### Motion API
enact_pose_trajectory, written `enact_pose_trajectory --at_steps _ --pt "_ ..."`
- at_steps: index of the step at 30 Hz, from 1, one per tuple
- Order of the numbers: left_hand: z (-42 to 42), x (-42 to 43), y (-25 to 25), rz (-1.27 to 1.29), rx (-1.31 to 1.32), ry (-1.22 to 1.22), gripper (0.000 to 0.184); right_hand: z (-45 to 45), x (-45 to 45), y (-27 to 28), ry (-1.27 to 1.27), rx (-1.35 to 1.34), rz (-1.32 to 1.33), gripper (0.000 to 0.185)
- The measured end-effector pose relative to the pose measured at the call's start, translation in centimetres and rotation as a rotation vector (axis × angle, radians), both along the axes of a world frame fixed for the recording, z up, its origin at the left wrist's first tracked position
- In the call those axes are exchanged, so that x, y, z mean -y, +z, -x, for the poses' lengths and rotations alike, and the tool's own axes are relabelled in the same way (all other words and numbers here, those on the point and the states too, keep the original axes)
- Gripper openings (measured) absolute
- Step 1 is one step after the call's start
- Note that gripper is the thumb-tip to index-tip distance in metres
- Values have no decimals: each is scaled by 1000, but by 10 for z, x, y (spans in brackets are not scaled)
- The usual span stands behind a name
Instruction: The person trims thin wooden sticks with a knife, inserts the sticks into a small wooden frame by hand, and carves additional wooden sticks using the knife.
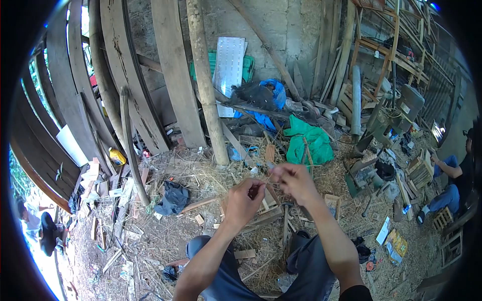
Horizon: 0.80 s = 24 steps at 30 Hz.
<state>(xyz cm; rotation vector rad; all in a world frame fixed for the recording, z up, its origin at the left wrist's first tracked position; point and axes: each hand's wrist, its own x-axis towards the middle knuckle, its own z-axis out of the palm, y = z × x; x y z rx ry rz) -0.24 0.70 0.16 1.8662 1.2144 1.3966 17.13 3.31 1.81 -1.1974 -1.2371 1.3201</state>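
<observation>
The left hand (243, 200) is raised with its fingers curled, a narrow grip; whether anything is inside it I cannot tell. The right hand (297, 186) is just beside it, thumb and fingers drawn close, its contents too blurred to tell. Below both hands, a wooden crate (266, 216) lies on the straw-strewn floor (211, 176), in front of the knees. A green plastic sheet (314, 145) lies toward the floor's far edge; another person (452, 180) sits by its right edge.
</observation>
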Motion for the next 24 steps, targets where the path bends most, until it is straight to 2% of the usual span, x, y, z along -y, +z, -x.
enact_pose_trajectory --at_steps 3,7,9,13,15,16,18,19,21,22,24 --pt "1 2 -4 -3 -28 -9 10 -32 -12 7 -50 -138 -51 20" --pt "2 0 0 10 -39 29 10 -20 6 10 35 -101 27 21" --pt "-1 1 0 5 -44 29 11 -4 13 8 208 -49 38 20" --pt "-5 2 3 19 -5 24 13 -2 4 -3 207 -54 12 19" --pt "-5 2 4 21 11 11 13 -6 1 -1 94 -156 23 19" --pt "-6 1 3 31 -7 9 13 -7 1 1 95 -153 21 19" --pt "-3 1 2 45 -28 7 12 -8 0 5 -147 -99 22 20" --pt "0 3 2 82 -13 6 12 -17 -4 3 -148 -98 26 20" --pt "4 -1 1 109 7 -4 13 -41 -14 4 -252 -182 -110 20" --pt "6 -7 -5 115 89 7 13 -41 -12 4 -249 -178 -117 20" --pt "12 -13 -7 118 175 30 13 -30 -1 2 -125 11 -14 20"
